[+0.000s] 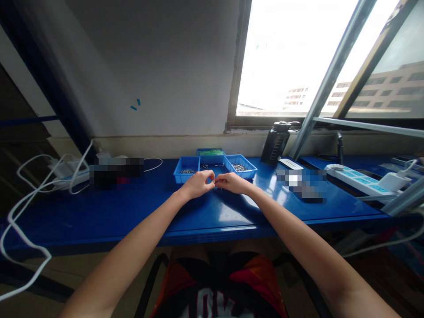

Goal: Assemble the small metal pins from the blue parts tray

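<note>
My left hand [198, 184] and my right hand [230, 182] meet above the blue table, just in front of the blue bins. Both are closed in a pinch, fingertips almost touching. Whatever small piece lies between them is too tiny to name. Behind my left hand stands a blue bin [177, 175] with small metal parts [187, 171] in it. Beyond my right hand, another blue bin [251, 168] holds a heap of small metal pieces [239, 167]. A middle bin with a few dark bits lies partly hidden by my hands. Farther back, a bin contains green items [211, 153].
A black bottle [275, 143] stands by the window at the back right. White power strips [361, 179] lie to the right, with another and looped white cables [20, 207] at the left. The blue table [132, 212] ends at an edge before my lap.
</note>
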Available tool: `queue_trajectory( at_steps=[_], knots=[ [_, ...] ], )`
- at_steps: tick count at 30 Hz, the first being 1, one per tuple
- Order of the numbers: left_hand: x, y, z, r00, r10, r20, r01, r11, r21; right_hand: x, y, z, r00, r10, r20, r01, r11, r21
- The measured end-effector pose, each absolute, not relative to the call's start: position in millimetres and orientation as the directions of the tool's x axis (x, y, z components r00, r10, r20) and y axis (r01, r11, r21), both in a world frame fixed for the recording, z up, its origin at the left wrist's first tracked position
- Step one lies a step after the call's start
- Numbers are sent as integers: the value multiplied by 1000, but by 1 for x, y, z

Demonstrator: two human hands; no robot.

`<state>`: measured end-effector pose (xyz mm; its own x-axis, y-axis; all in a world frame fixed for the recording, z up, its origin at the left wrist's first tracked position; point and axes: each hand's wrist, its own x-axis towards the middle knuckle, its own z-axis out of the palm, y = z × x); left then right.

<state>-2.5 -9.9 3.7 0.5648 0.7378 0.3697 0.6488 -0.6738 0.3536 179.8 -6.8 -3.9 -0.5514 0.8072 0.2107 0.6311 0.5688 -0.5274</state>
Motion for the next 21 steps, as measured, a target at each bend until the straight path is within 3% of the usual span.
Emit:
queue_trajectory(
  at_steps=[6, 12, 21],
  knots=[
    [-4, -13, 7, 521, 795, 310, 734, -603, 313, 185, -4, -4, -534, 825, 187, 643, 539, -544],
    [-6, -10, 2, 535, 792, 293, 766, -601, 227, 185, -6, -1, -535, 825, 180, 629, 532, -567],
    [-6, -7, 0, 560, 779, 282, 759, -619, 204, 185, -4, -6, -517, 835, 189, 627, 520, -580]
  ],
)
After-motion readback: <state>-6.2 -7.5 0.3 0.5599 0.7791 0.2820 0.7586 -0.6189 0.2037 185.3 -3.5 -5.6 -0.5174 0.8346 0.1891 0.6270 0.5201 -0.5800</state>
